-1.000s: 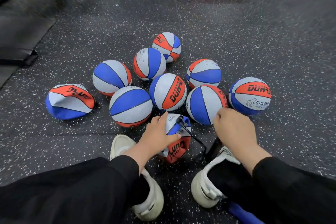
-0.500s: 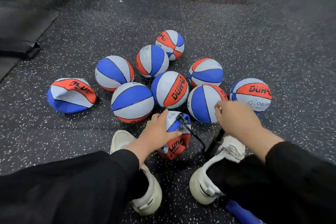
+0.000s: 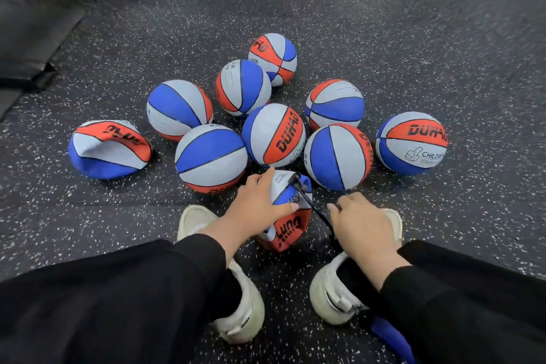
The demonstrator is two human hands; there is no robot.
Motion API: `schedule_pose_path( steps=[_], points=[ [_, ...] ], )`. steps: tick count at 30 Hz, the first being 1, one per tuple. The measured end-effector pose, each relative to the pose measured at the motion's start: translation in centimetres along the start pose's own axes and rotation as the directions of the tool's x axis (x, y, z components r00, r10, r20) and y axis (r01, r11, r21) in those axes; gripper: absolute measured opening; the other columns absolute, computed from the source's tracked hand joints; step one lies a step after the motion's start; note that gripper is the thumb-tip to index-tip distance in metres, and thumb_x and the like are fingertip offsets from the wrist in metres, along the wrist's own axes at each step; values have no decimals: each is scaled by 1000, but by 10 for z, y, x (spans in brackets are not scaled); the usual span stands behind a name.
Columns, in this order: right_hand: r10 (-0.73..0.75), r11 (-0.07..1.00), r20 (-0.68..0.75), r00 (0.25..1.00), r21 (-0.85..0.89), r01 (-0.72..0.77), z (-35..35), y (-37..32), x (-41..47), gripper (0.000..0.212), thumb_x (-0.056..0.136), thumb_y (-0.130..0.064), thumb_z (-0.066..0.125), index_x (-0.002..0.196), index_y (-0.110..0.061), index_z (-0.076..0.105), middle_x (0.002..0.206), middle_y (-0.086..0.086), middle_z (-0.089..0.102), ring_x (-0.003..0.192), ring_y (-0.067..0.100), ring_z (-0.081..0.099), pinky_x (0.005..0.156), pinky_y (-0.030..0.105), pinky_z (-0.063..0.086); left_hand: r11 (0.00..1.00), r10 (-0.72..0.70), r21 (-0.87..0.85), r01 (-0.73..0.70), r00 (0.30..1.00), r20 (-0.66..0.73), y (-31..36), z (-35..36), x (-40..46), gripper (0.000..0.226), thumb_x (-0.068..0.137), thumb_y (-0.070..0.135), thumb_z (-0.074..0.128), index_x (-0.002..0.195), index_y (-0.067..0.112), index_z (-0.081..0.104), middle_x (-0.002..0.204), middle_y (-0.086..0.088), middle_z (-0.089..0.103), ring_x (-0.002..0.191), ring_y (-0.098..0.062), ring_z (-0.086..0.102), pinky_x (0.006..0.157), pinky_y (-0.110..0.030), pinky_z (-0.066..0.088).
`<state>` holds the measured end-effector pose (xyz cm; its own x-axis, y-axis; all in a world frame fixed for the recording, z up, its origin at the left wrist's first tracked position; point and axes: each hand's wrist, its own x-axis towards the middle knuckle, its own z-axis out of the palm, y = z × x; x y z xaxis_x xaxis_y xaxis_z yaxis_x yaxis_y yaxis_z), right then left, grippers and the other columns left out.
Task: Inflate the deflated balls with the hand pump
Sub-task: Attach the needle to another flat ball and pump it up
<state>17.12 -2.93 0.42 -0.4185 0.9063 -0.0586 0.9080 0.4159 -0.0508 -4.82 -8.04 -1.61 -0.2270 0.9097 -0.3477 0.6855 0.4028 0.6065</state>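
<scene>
Between the two white shoes [image 3: 236, 298] on the speckled floor, the crumpled ball [image 3: 291, 224] sits with the black pump hose [image 3: 313, 207] plugged in, left hand [image 3: 257, 210] spread flat pressing on it, right hand [image 3: 363, 227] curled round the pump's mostly hidden handle.

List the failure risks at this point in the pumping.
1. The thin black hose runs taut from the valve of the limp ball; a hard stroke could tug the needle out.
2. The left hand only rests on the soft ball, so it may roll or fold.
3. The right hand covers the pump handle; grip cannot be checked, and a slip is possible.
</scene>
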Motion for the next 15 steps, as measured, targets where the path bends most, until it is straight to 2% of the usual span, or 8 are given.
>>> schedule_pose_path(
  steps=[5,8,11,14,15],
  points=[
    [13,1000,99,995,10,-14,-23,12,11,27,103,-36,40,101,-18,60,96,7,70,88,34,65,66,35,40,1000,11,-10,-11,1000,18,-3,-1,-8,109,83,68,69,163,31,6,163,-10,20,148,-34,26,119,-47,30],
    [-11,1000,-52,999,22,12,-74,16,29,26,100,-30,44,107,-16,65,89,15,71,81,38,66,69,39,52,1000,2,-23,-3,1000,-23,-5,0,-7,106,84,69,67,163,32,6,161,-10,24,146,-34,28,117,-46,31],
    [-35,999,-47,998,-21,34,-113,9,54,26,97,-24,46,105,-16,69,95,15,71,89,38,64,72,39,50,999,-18,-33,17,999,-36,-4,2,-3,105,84,69,66,163,32,7,159,-12,25,145,-36,29,117,-47,30],
    [-71,988,-125,990,-143,53,-101,9,47,23,99,-18,46,97,-8,66,86,15,67,79,39,64,63,39,47,999,-22,-30,21,999,-44,-1,3,-4,104,85,67,66,163,32,8,159,-12,25,144,-37,29,117,-48,31],
    [-59,985,-106,993,-168,41,-85,11,37,22,99,-18,46,94,-8,65,84,14,66,76,38,64,61,38,46,999,-26,-31,25,999,-48,-1,4,-3,104,84,67,66,163,32,9,158,-12,26,144,-37,30,117,-48,31]
  ],
)
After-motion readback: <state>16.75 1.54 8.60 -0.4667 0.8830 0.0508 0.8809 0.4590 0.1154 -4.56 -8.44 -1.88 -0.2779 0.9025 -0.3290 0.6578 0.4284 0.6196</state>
